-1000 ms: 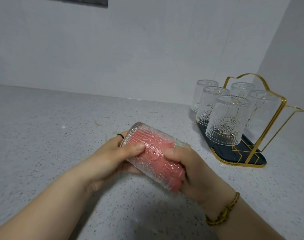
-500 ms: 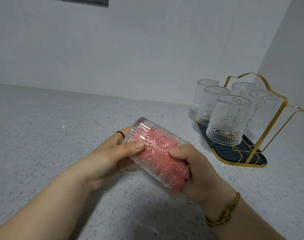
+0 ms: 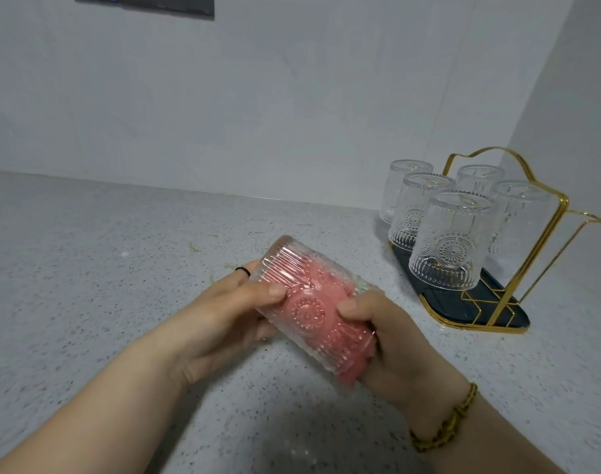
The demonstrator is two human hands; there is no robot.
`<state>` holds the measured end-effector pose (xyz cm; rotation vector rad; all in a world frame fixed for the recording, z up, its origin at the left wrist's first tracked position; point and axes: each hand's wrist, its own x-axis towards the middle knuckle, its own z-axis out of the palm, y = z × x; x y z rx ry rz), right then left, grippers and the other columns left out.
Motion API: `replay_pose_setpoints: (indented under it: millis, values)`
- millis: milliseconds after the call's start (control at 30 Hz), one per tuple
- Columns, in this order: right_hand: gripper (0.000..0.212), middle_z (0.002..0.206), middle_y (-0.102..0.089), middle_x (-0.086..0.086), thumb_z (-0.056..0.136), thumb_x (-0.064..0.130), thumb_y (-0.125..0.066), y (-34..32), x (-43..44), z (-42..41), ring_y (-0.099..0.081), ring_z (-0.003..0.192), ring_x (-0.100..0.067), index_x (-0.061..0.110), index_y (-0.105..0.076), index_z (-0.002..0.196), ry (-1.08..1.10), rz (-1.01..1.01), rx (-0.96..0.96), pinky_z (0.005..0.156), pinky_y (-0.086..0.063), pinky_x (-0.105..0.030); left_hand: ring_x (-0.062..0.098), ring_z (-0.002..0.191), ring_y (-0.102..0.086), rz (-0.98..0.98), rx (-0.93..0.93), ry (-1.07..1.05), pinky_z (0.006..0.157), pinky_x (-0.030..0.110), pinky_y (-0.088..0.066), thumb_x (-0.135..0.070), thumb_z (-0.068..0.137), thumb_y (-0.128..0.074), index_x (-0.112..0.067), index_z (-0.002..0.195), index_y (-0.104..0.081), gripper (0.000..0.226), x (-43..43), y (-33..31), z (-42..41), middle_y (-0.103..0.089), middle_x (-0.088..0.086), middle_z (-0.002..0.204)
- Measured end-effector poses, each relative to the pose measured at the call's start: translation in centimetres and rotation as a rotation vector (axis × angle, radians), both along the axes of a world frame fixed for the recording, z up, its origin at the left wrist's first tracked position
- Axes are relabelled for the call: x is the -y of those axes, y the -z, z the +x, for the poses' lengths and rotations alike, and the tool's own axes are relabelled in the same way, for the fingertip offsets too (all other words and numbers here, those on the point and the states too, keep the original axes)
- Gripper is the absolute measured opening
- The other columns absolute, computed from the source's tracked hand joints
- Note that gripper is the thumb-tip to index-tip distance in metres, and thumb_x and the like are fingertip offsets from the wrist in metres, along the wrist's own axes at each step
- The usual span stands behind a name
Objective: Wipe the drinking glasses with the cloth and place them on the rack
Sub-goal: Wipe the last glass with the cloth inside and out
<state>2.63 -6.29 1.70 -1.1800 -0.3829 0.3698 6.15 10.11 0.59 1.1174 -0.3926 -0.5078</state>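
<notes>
Over bench (image 3: 87,254), left hand (image 3: 223,314), right hand (image 3: 391,340) clamp glass (image 3: 285,265), cloth (image 3: 352,376) inside; twisting grip may slip, dropping it; rack (image 3: 446,301) two o'clock.

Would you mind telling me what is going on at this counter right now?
A person is wiping a glass held on its side above the counter. The left hand grips the closed end, and the right hand holds the open end, where a pink cloth is stuffed inside. Five other glasses already stand upside down on the gold rack to the right, so this one has not yet been placed.
</notes>
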Motion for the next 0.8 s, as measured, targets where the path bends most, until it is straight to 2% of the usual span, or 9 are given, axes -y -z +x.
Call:
replay_pose_setpoints:
  millis: [100,233,300,333,433,533,633,733,800]
  values:
    - [0.06,0.093,-0.058,-0.017,0.047,0.022,-0.06,0.0,0.1,-0.1,-0.058,0.081,-0.027,0.004,-0.058,0.104,-0.014,0.022,-0.024,0.069,-0.052,-0.031,0.022,0.08,-0.069,0.022,0.058,-0.037,0.069,0.031,-0.058,-0.042,0.027,-0.091,-0.012,0.085,-0.072,0.068,0.2,-0.1,-0.2,-0.072,0.014,0.09]
    - [0.044,0.086,-0.058,-0.015,0.063,0.02,-0.057,0.2,-0.9,-0.7,-0.058,0.077,-0.025,0.006,-0.054,0.104,0.133,-0.483,0.246,0.066,-0.051,-0.037,0.019,0.071,-0.072,0.153,-0.038,-0.162,0.056,0.025,-0.057,-0.053,0.044,-0.073,-0.005,0.081,-0.071,0.061,1.2,-0.3,-0.8,-0.074,0.012,0.08]
    - [0.041,0.081,-0.061,-0.003,0.066,0.015,-0.053,0.6,-1.1,-0.8,-0.063,0.072,-0.017,0.008,-0.053,0.106,0.163,-0.499,0.232,0.06,-0.052,-0.033,0.019,0.069,-0.072,0.225,-0.062,-0.182,0.056,0.025,-0.058,-0.051,0.051,-0.061,-0.006,0.084,-0.067,0.056,1.3,-0.1,-0.9,-0.074,0.011,0.077]
    - [0.04,0.081,-0.064,-0.005,0.067,0.014,-0.053,0.7,-1.1,-0.8,-0.064,0.072,-0.025,0.006,-0.053,0.105,0.166,-0.507,0.234,0.06,-0.052,-0.036,0.018,0.07,-0.072,0.233,-0.07,-0.17,0.058,0.024,-0.058,-0.052,0.054,-0.062,-0.007,0.084,-0.066,0.055,1.2,-0.1,-0.7,-0.075,0.01,0.077]
    - [0.043,0.091,-0.062,-0.029,0.062,0.019,-0.057,0.1,-0.6,-0.6,-0.058,0.084,-0.048,-0.003,-0.055,0.099,0.142,-0.369,0.178,0.069,-0.053,-0.047,0.019,0.081,-0.071,0.132,-0.033,-0.043,0.064,0.023,-0.057,-0.046,0.039,-0.085,-0.008,0.081,-0.074,0.058,0.4,-0.4,-0.3,-0.074,0.009,0.085]
    - [0.051,0.084,-0.066,-0.013,0.044,0.021,-0.063,0.3,0.1,-0.1,-0.063,0.078,-0.027,0.005,-0.062,0.093,0.02,-0.02,-0.006,0.064,-0.054,-0.029,0.019,0.082,-0.07,0.039,0.029,0.009,0.066,0.026,-0.056,-0.041,0.026,-0.091,-0.011,0.092,-0.07,0.076,-0.3,-0.5,0.1,-0.073,0.009,0.089]
    - [0.068,0.099,-0.057,-0.017,0.039,0.033,-0.077,0.6,0.3,0.1,-0.053,0.094,-0.031,0.005,-0.061,0.099,-0.061,-0.027,-0.004,0.076,-0.043,-0.037,0.017,0.071,-0.07,0.082,0.076,-0.041,0.058,0.024,-0.055,-0.048,0.024,-0.089,-0.009,0.091,-0.066,0.08,-0.1,-0.4,0.0,-0.073,0.008,0.081]
    - [0.042,0.081,-0.068,0.007,0.061,0.016,-0.066,-0.2,-0.1,-0.7,-0.065,0.077,-0.006,0.016,-0.054,0.102,-0.07,-0.288,0.204,0.066,-0.052,-0.019,0.022,0.071,-0.071,0.089,-0.006,-0.104,0.054,0.028,-0.057,-0.05,0.026,-0.087,-0.007,0.082,-0.072,0.073,0.4,-0.4,-0.3,-0.073,0.014,0.08]
    - [0.031,0.083,-0.067,-0.001,0.067,0.012,-0.062,-0.2,-0.5,-0.8,-0.066,0.076,-0.009,0.019,-0.054,0.096,0.047,-0.516,0.302,0.068,-0.057,-0.024,0.026,0.079,-0.071,0.112,-0.06,-0.169,0.058,0.033,-0.059,-0.048,0.048,-0.082,-0.007,0.093,-0.067,0.062,0.9,-0.3,-0.5,-0.074,0.015,0.087]
